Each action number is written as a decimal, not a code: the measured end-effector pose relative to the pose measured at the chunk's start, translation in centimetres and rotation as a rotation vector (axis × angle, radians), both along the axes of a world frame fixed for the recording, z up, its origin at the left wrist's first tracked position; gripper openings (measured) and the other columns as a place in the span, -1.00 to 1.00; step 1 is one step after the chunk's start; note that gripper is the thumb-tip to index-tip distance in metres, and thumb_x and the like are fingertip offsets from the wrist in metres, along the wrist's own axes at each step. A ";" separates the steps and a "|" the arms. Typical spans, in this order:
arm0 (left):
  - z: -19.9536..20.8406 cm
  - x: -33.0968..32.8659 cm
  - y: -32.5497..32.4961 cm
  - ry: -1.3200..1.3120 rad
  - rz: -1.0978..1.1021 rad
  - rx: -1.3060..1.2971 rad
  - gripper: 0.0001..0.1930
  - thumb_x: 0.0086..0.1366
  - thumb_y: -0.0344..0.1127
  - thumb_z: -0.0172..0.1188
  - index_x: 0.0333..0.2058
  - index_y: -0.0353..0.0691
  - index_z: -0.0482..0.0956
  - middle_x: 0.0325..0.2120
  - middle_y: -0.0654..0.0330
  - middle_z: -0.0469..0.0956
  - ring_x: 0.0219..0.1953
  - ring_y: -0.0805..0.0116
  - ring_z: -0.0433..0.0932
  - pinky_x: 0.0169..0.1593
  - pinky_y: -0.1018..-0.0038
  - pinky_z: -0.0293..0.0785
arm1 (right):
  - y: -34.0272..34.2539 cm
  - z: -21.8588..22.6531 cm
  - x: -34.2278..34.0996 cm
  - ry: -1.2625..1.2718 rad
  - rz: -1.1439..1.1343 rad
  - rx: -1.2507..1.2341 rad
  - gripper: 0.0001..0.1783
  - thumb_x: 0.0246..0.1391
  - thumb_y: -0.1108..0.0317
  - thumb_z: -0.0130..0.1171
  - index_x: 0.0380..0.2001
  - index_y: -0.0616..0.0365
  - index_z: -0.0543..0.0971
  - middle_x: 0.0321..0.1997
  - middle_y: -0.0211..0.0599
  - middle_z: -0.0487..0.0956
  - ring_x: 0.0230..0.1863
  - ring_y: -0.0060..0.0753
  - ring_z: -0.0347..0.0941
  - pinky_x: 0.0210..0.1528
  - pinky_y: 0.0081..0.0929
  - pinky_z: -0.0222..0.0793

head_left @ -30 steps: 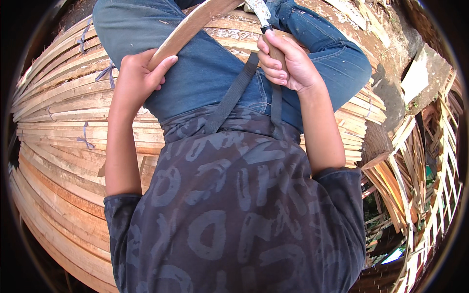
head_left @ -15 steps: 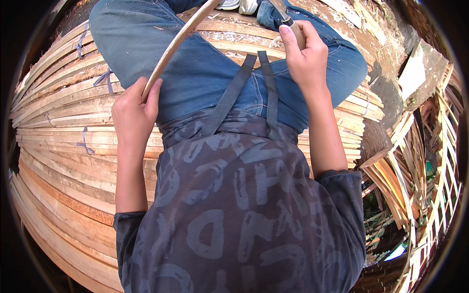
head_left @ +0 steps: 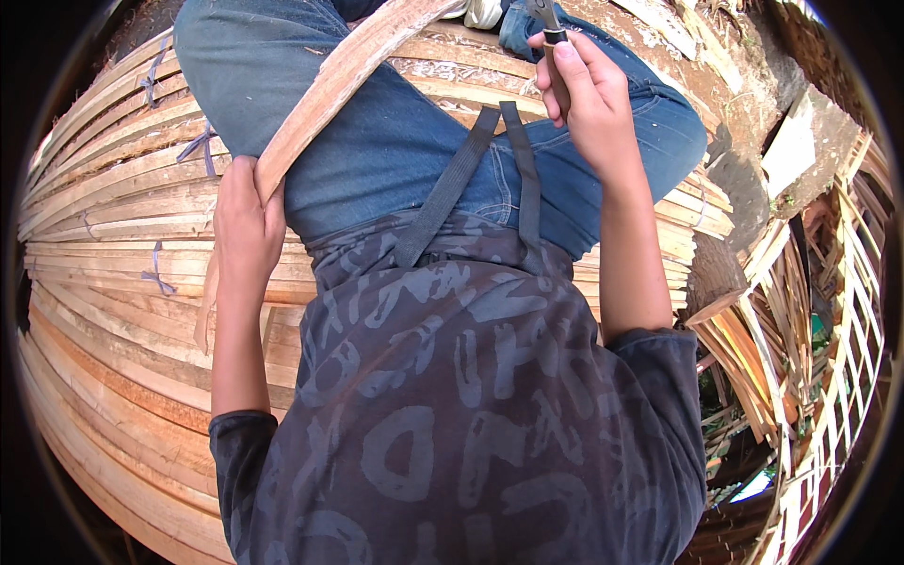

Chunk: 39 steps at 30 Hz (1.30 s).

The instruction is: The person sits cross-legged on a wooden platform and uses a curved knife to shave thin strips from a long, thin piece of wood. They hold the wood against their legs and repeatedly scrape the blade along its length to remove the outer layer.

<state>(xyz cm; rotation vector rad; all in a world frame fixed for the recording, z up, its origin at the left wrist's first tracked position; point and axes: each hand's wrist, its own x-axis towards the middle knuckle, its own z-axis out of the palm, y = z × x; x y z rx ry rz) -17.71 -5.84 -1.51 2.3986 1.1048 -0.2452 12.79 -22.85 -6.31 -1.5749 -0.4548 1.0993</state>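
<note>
As I monitor remotely through the head view, the wooden strip (head_left: pixel 344 80) presents its broad face, where half a second ago it stood nearly edge-on. The left hand (head_left: pixel 247 221) is clenched around its near end; the piece slants over the left thigh (head_left: pixel 250 89), contact undetermined. The right hand (head_left: pixel 600 111) grasps the knife (head_left: pixel 556 37) by its handle, blade largely out of frame. I judge this reorienting, not cutting.

The black shirt (head_left: pixel 399 450) bears grey lettering; jeans (head_left: pixel 377 160) are blue; the wooden strip (head_left: pixel 347 80) at eleven o'clock is tan; the handle (head_left: pixel 556 87) at one looks brown.
</note>
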 end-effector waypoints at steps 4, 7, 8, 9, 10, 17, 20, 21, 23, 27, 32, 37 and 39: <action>-0.5 -0.3 0.5 0.007 -0.029 -0.030 -0.82 0.29 -0.35 0.08 -0.27 -0.33 0.32 -0.41 -0.12 0.35 -0.36 -0.16 0.37 -0.29 0.20 0.31 | -0.4 0.5 0.6 0.095 0.007 -0.091 -0.71 0.33 0.25 -0.11 -0.12 0.18 0.53 -0.58 -0.52 0.41 -0.63 -0.77 0.22 -0.59 -0.74 0.16; -0.4 -0.1 0.8 -0.021 -0.082 -0.044 -0.77 0.33 -0.25 0.05 -0.28 -0.33 0.31 -0.42 -0.13 0.34 -0.36 -0.17 0.37 -0.30 0.20 0.30 | -0.7 0.3 0.9 0.050 0.039 -0.147 -0.72 0.33 0.23 -0.11 -0.17 0.17 0.52 -0.62 -0.52 0.39 -0.63 -0.76 0.23 -0.58 -0.71 0.17; -0.6 -0.2 0.9 -0.023 -0.079 -0.027 -0.74 0.33 -0.20 0.05 -0.31 -0.31 0.31 -0.45 -0.11 0.34 -0.38 -0.15 0.38 -0.32 0.20 0.30 | -0.9 -0.1 0.9 -0.001 0.051 -0.167 -0.72 0.33 0.22 -0.10 -0.21 0.17 0.52 -0.63 -0.52 0.39 -0.63 -0.75 0.23 -0.58 -0.69 0.17; -0.8 -0.3 1.0 -0.026 -0.077 -0.011 -0.71 0.32 -0.15 0.06 -0.33 -0.30 0.31 -0.47 -0.09 0.35 -0.41 -0.13 0.38 -0.34 0.19 0.29 | -1.1 -0.4 0.8 -0.052 0.064 -0.187 -0.72 0.33 0.22 -0.09 -0.25 0.17 0.52 -0.65 -0.52 0.38 -0.63 -0.73 0.23 -0.58 -0.67 0.17; -1.0 -0.4 1.1 -0.029 -0.075 0.006 -0.67 0.32 -0.10 0.06 -0.36 -0.28 0.30 -0.50 -0.07 0.35 -0.43 -0.11 0.38 -0.36 0.19 0.29 | -1.1 -0.7 0.6 -0.104 0.080 -0.212 -0.72 0.32 0.21 -0.08 -0.29 0.18 0.51 -0.66 -0.51 0.38 -0.63 -0.71 0.23 -0.57 -0.64 0.17; -1.6 -0.2 1.5 0.005 0.014 0.003 -0.64 0.42 -0.07 -0.11 -0.42 -0.28 0.27 -0.62 -0.10 0.31 -0.54 -0.14 0.35 -0.44 0.20 0.26 | -1.7 -1.7 -1.7 -0.464 0.204 -0.279 -0.69 0.19 0.21 0.15 -0.43 0.28 0.45 -0.69 -0.10 0.44 -0.68 -0.29 0.36 -0.55 -0.37 0.26; -1.3 0.0 1.9 0.029 0.005 -0.019 -0.61 0.42 -0.07 -0.09 -0.46 -0.28 0.27 -0.65 -0.08 0.27 -0.60 -0.05 0.30 -0.46 0.26 0.24 | -2.4 -2.7 -3.1 -0.421 0.124 -0.223 -0.67 0.18 0.19 0.16 -0.43 0.29 0.47 -0.69 -0.09 0.46 -0.66 -0.19 0.38 -0.53 -0.35 0.28; -1.0 0.1 2.2 0.046 0.017 -0.052 -0.61 0.41 -0.06 -0.08 -0.47 -0.28 0.27 -0.67 -0.08 0.24 -0.62 0.01 0.28 -0.47 0.29 0.23 | -2.5 -2.6 -2.9 -0.443 0.148 -0.253 -0.67 0.18 0.19 0.16 -0.44 0.29 0.47 -0.68 -0.10 0.45 -0.66 -0.21 0.39 -0.53 -0.34 0.28; -0.7 0.1 2.6 0.058 0.028 -0.106 -0.60 0.40 -0.08 -0.04 -0.50 -0.28 0.27 -0.70 -0.01 0.21 -0.65 0.17 0.23 -0.50 0.35 0.19 | -2.8 -1.8 -2.1 -0.486 0.197 -0.312 -0.65 0.18 0.18 0.16 -0.45 0.30 0.47 -0.68 -0.11 0.45 -0.65 -0.24 0.40 -0.52 -0.33 0.28; -1.4 -1.3 3.3 -0.042 0.136 -0.308 -0.59 0.37 -0.13 0.08 -0.60 -0.23 0.27 -0.75 0.28 0.17 -0.66 0.53 0.16 -0.57 0.49 0.05 | -2.9 -1.3 -0.3 -0.007 -0.179 -0.253 -0.66 0.31 0.15 0.00 -0.49 0.14 0.42 -0.74 -0.60 0.30 -0.72 -0.80 0.14 -0.69 -0.67 0.05; -2.4 -2.8 3.1 -0.092 0.459 -0.568 -0.47 0.30 -0.12 0.20 -0.78 -0.20 0.27 -0.82 0.45 0.12 -0.71 0.67 0.05 -0.65 0.50 -0.07 | -3.0 -1.5 0.3 -0.134 -0.079 -0.202 -0.67 0.28 0.18 0.05 -0.50 0.17 0.43 -0.73 -0.59 0.28 -0.67 -0.79 0.12 -0.64 -0.65 0.04; -2.9 -3.0 3.1 -0.016 0.478 -0.522 -0.41 0.27 -0.02 0.22 -0.85 -0.22 0.31 -0.86 0.43 0.15 -0.74 0.65 0.04 -0.67 0.50 -0.08 | -2.0 -1.5 -0.8 -0.142 -0.010 -0.188 -0.68 0.24 0.20 0.11 -0.50 0.21 0.44 -0.72 -0.58 0.29 -0.64 -0.77 0.12 -0.60 -0.62 0.07; -3.1 -2.5 3.3 -0.012 0.454 -0.486 -0.41 0.32 -0.05 0.15 -0.84 -0.16 0.27 -0.86 0.46 0.12 -0.75 0.67 0.02 -0.67 0.52 -0.12 | -1.5 -1.7 -0.9 -0.198 0.019 -0.169 -0.69 0.23 0.20 0.13 -0.48 0.22 0.45 -0.72 -0.56 0.30 -0.63 -0.76 0.14 -0.59 -0.61 0.09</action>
